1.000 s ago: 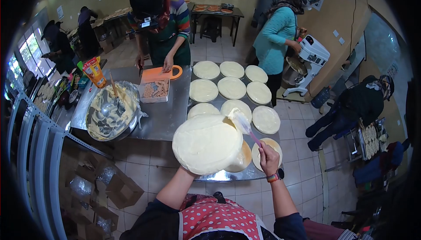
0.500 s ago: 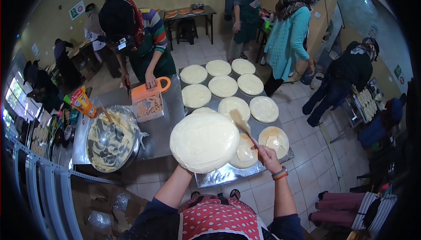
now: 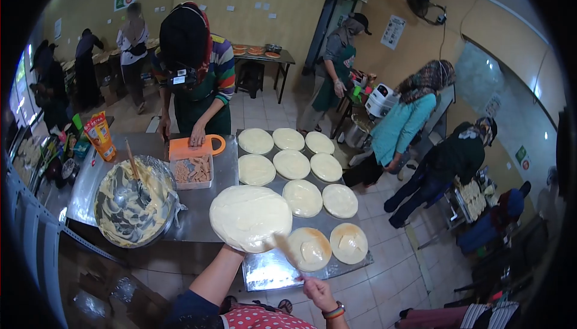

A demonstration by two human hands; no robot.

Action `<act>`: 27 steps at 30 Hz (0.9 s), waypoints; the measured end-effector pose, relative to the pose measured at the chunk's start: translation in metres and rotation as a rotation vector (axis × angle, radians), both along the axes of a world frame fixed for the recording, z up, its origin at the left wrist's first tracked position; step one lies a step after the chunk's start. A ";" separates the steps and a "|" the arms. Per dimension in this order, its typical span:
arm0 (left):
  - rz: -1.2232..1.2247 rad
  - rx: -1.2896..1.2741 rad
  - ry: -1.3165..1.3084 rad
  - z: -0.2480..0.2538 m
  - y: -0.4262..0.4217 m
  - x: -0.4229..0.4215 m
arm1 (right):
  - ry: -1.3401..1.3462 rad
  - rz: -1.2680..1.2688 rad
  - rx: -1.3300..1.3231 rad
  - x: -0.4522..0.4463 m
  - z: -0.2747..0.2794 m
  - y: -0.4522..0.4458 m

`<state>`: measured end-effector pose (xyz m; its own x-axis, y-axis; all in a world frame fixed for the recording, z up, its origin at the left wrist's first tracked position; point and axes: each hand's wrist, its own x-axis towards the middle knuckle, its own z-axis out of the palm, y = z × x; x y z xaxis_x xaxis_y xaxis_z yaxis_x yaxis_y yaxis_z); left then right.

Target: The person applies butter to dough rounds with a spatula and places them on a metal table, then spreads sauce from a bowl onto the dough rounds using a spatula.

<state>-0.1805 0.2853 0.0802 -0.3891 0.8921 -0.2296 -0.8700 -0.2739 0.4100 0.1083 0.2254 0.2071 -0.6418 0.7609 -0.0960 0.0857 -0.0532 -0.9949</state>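
My left hand (image 3: 233,253) holds a round pizza base (image 3: 251,218) from below, its fingers hidden under it. Pale cream covers the top of this base. In my right hand (image 3: 319,293) is the handle of a wooden spatula (image 3: 287,249), blurred by motion, its blade at the base's lower right edge. Just beyond lie two bases, one base (image 3: 310,251) and another base (image 3: 348,243), each with a dab of cream in the middle and bare brown rim showing. Several cream-covered bases (image 3: 292,165) stand in rows on the metal table (image 3: 270,272).
A large bowl (image 3: 135,201) smeared with cream, a spoon in it, stands at left. Behind it is an orange sauce pouch (image 3: 100,136). A co-worker's hand rests on an orange cutting board (image 3: 183,147) beside a box of brown strips (image 3: 192,172). Other people work around the room.
My view has tilted up and shifted. The spatula has moved from beside the held base's upper right to its lower right edge. My left hand still holds the base.
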 end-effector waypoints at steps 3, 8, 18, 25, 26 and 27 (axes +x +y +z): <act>0.058 -0.033 -0.027 0.004 0.017 0.013 | -0.136 -0.105 0.103 -0.001 0.015 0.028; 0.206 -0.169 -0.086 -0.004 0.015 0.052 | -0.243 0.058 0.338 -0.009 0.026 0.014; 0.368 -0.525 -0.057 -0.054 -0.032 0.125 | -0.142 0.216 -0.049 0.078 0.005 0.071; 0.374 -0.643 -0.015 -0.094 -0.069 0.155 | -0.166 0.078 -0.140 0.136 -0.014 0.105; 0.366 -0.656 -0.006 -0.098 -0.077 0.151 | -0.187 0.048 -0.166 0.140 -0.015 0.106; 0.357 -0.667 0.004 -0.102 -0.085 0.144 | -0.183 0.028 -0.193 0.142 -0.014 0.106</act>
